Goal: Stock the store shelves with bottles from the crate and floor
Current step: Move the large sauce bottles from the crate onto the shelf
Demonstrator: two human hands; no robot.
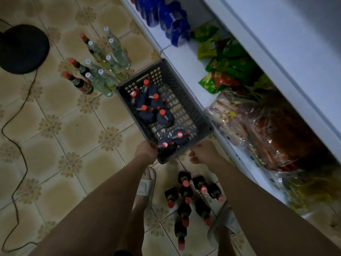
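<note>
A grey slotted plastic crate (186, 100) stands on the tiled floor against the white shelf unit (186, 60). Inside it are several dark bottles with red caps (147, 111). My left hand (146, 152) grips the crate's near rim at its left corner. My right hand (202, 152) is at the near right corner, fingers curled beside the rim; contact is unclear. More dark red-capped bottles (186, 196) stand on the floor between my feet. Beyond the crate stand clear bottles with white caps (110, 60) and a few dark ones (79, 80).
A black round stool or fan base (22, 48) sits far left, with a dark cable (18, 145) snaking over the tiles. The lower shelf holds blue packs (173, 24), green snack bags (221, 61) and wrapped packets (258, 126). My sandalled feet (146, 183) stand near the bottles.
</note>
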